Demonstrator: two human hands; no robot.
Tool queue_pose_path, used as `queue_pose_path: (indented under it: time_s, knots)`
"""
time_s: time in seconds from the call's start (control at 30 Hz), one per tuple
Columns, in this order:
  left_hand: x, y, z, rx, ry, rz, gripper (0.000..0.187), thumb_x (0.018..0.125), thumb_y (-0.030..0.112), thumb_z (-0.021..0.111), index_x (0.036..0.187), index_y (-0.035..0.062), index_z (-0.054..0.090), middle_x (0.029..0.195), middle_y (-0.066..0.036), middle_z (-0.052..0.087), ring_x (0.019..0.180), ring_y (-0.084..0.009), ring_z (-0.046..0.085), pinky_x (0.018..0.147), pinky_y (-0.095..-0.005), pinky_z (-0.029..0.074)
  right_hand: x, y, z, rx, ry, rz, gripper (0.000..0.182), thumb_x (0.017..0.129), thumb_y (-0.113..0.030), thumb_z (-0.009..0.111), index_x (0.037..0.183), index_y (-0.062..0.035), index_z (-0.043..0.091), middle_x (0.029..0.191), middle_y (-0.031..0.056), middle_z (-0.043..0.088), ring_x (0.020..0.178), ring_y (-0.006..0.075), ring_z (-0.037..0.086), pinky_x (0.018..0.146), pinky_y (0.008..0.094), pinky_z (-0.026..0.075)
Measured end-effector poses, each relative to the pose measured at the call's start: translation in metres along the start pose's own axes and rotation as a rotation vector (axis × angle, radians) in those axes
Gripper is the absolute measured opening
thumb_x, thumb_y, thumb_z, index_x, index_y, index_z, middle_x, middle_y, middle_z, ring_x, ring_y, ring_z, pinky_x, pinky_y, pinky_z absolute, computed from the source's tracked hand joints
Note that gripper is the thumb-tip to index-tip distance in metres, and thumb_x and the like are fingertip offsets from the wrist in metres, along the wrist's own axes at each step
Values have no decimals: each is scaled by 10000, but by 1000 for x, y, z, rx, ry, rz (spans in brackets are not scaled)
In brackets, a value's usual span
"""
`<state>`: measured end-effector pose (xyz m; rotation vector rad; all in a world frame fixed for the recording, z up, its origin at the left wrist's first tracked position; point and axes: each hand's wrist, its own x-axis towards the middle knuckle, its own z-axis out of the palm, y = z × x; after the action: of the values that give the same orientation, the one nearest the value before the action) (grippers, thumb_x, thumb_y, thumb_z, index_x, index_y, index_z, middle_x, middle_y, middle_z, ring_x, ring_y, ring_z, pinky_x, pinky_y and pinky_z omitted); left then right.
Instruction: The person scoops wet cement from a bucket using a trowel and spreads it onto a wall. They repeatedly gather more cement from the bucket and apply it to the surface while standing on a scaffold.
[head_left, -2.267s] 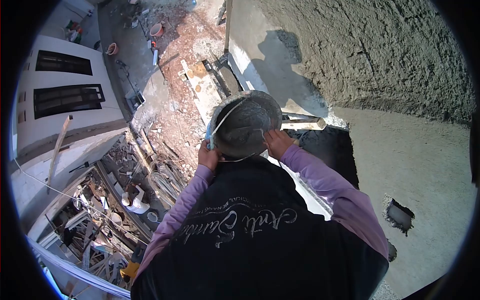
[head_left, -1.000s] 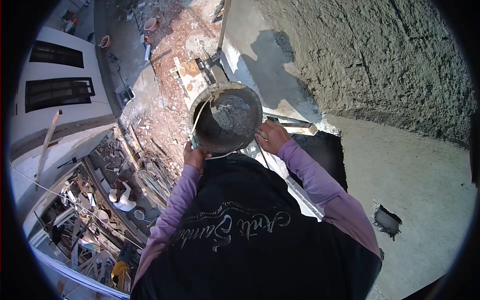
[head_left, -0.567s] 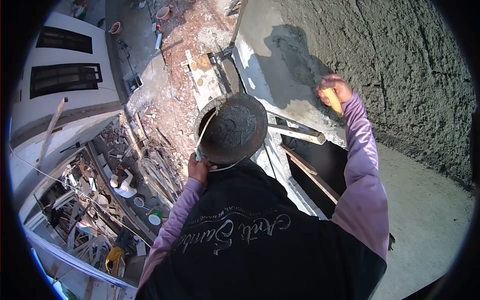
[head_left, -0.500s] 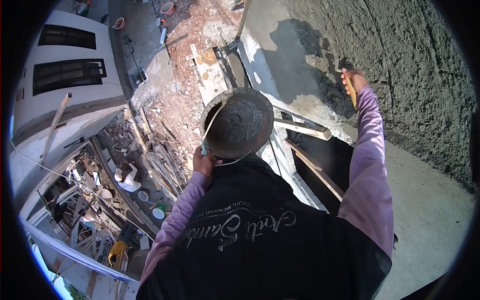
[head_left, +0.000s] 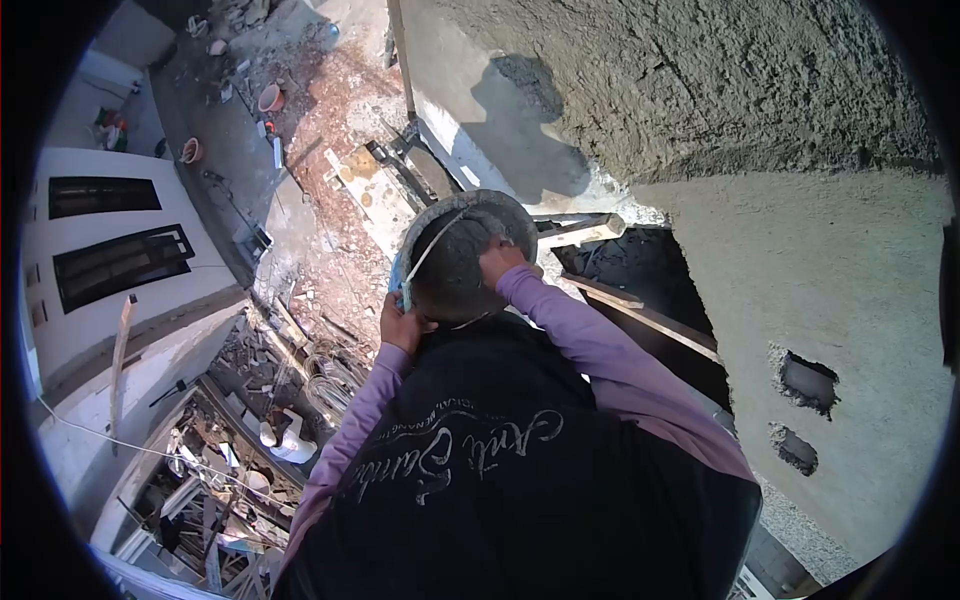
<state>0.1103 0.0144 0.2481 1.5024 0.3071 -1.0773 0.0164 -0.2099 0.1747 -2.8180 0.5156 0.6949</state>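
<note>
A round bucket [head_left: 418,228] with dark wet mortar [head_left: 458,255] inside is held against the front of my body. My left hand [head_left: 402,325] is closed on its near left rim, where the thin handle is attached. Reaching into the bucket, my right hand [head_left: 503,262] is closed around a trowel, whose handle and blade are mostly hidden by the fingers and mortar. Beyond stands a wall with rough wet plaster [head_left: 720,90] and a smoother grey part [head_left: 800,260].
A dark opening [head_left: 650,275] with wooden beams [head_left: 645,318] across it lies right of the bucket. Far below are rubble ground [head_left: 345,75], a plank platform [head_left: 372,195], scrap wood [head_left: 215,500] and a person in white [head_left: 290,440]. Two small holes [head_left: 808,383] pierce the wall.
My right hand has come away from the plastered wall, back and left into the bucket. The left hand keeps its hold on the rim. The view has turned, showing more of the smooth wall.
</note>
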Motion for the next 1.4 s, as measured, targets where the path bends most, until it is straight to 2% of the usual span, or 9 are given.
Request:
queue_pose_path:
  time_s: [0.23,0.33,0.43,0.63,0.9,1.07,1.2,1.33,1.4]
  knots:
    - [-7,2,13,101,-38,28,328,865,10,506,1182,-17,429,919,-117,589,698,-187,633,585,-348,621,-80,78,-15,35,368,-221,232,776,-165,672,939,-2,647,923,163,566,803,338,632,711,441,525]
    - [-9,-9,7,129,-55,34,322,882,23,519,1188,-18,428,948,-119,594,718,-188,637,590,-344,620,-58,94,-23,178,29,29,294,819,-237,639,959,20,671,874,229,659,832,382,676,757,478,549]
    - [-9,-6,20,118,-52,43,352,891,26,540,1215,-23,412,966,-138,614,708,-192,645,579,-328,611,-38,48,22,231,-236,-54,347,838,-291,637,945,36,682,892,274,680,867,403,685,790,478,553]
    - [-6,-10,11,77,-18,2,411,856,-28,540,1240,-45,396,1003,-167,637,715,-205,657,575,-312,609,-75,26,32,637,-70,-17,337,849,-306,675,972,8,691,882,246,692,876,437,670,798,486,535]
    - [16,-11,-12,-130,90,-84,385,802,-90,500,1180,-55,439,913,-129,563,687,-193,589,625,-354,639,-80,23,5,649,49,-8,336,837,-284,706,1052,-30,655,963,215,682,927,398,659,827,460,522]
    - [17,-11,-13,-179,160,-91,343,771,-73,497,1108,-21,464,899,-97,536,728,-206,582,675,-387,634,-80,38,-57,529,296,-129,284,808,-234,734,981,-26,650,916,184,656,880,389,651,784,450,527]
    - [15,-8,-19,-240,204,-43,271,809,-73,497,1071,-9,473,786,-84,538,609,-153,545,579,-349,624,-64,37,-146,449,185,-225,281,842,-248,692,991,-17,635,988,207,638,864,403,638,748,479,518]
    - [7,-9,-30,-221,259,-61,258,809,-65,485,1054,12,488,778,-73,537,604,-144,539,566,-345,613,-37,14,-248,564,196,-368,270,815,-208,740,968,1,660,773,177,642,685,387,634,641,414,512]
    - [0,-7,-36,-225,279,-83,257,809,-60,480,1054,19,493,781,-68,538,598,-142,534,565,-344,609,-22,8,-298,797,55,-375,224,869,-196,718,951,5,664,732,117,660,617,255,653,576,333,511]
